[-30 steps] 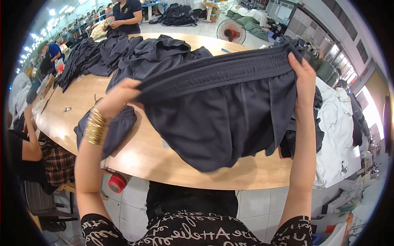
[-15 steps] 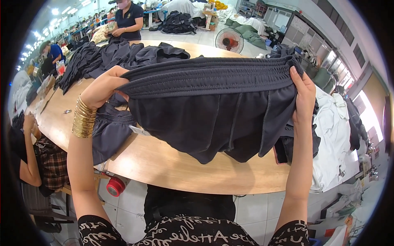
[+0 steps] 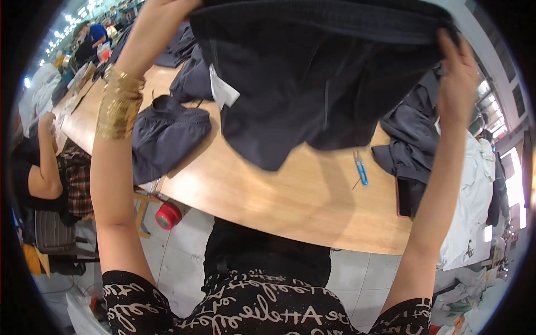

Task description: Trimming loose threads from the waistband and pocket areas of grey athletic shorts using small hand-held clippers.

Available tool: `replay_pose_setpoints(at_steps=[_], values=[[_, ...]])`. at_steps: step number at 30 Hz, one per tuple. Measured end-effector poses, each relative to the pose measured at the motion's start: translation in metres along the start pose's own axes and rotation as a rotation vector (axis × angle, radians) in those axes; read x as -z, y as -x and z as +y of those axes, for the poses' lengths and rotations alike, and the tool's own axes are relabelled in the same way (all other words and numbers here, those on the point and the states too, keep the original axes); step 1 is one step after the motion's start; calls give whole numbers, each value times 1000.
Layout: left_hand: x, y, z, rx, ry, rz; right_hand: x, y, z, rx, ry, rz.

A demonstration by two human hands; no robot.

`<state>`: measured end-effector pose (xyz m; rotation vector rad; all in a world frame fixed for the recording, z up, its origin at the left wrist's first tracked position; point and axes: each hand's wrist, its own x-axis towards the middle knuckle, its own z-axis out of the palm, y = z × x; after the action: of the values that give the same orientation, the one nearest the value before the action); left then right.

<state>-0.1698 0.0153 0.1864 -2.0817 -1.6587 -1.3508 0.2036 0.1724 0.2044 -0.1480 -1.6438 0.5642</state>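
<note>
A pair of dark grey shorts (image 3: 312,84) hangs stretched above the table, its elastic waistband across the top of the picture. My left hand (image 3: 173,8) grips the left end of the waistband, its fingers partly cut off by the upper edge. At the right end, my right hand (image 3: 459,78) is closed on the waistband, slightly blurred. A white label (image 3: 223,89) sticks out from the left side of the shorts. Below them on the table lie blue thread snips (image 3: 361,168).
More dark shorts (image 3: 167,137) lie on the wooden table (image 3: 268,206) at left, with another dark garment (image 3: 410,134) at right. Beside that is a phone (image 3: 403,198). White fabric (image 3: 472,195) covers the right side. A person's arm (image 3: 47,162) shows at far left.
Both hands have lifted the shorts up and farther away, and the waistband now reaches the top of the picture. The thread snips have come into sight beneath.
</note>
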Motion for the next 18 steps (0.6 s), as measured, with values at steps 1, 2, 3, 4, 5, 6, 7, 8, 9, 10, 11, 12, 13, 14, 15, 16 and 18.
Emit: replay_pose_setpoints(at_steps=[1,2,3,4,5,6,7,8,9,10,11,12,13,14,15,16,18], values=[[5,16,15,-117,-14,19,-1,11,-11,77,129,-37],[2,35,19,-98,-17,30,-1,29,-19,-50,204,-61],[-4,56,22,-84,-20,44,-1,46,-28,-173,281,-86],[-26,78,25,-7,29,67,7,64,-33,-207,294,-261],[-46,107,25,80,54,83,8,90,-28,-246,279,-436],[-65,134,15,52,-29,-5,3,117,-25,-338,335,-562],[-81,163,6,29,-121,-97,1,152,-12,-571,300,-633],[-101,194,0,94,-155,-201,1,188,3,-557,400,-738],[-119,220,-1,156,-183,-304,4,217,12,-540,505,-846],[-131,246,-3,244,-152,-342,10,240,17,-558,497,-856],[-138,261,-2,332,-116,-383,17,258,22,-603,530,-843],[-143,270,-1,391,-73,-342,24,271,26,-647,565,-830],[-145,274,0,402,-64,-362,21,273,25,-671,561,-836],[-145,276,1,469,-25,-327,17,273,21,-745,554,-745],[-145,276,2,535,13,-290,12,271,17,-815,549,-650],[-145,274,0,551,32,-307,9,269,15,-833,551,-651],[-143,269,-1,539,15,-350,2,263,17,-668,634,-642]])
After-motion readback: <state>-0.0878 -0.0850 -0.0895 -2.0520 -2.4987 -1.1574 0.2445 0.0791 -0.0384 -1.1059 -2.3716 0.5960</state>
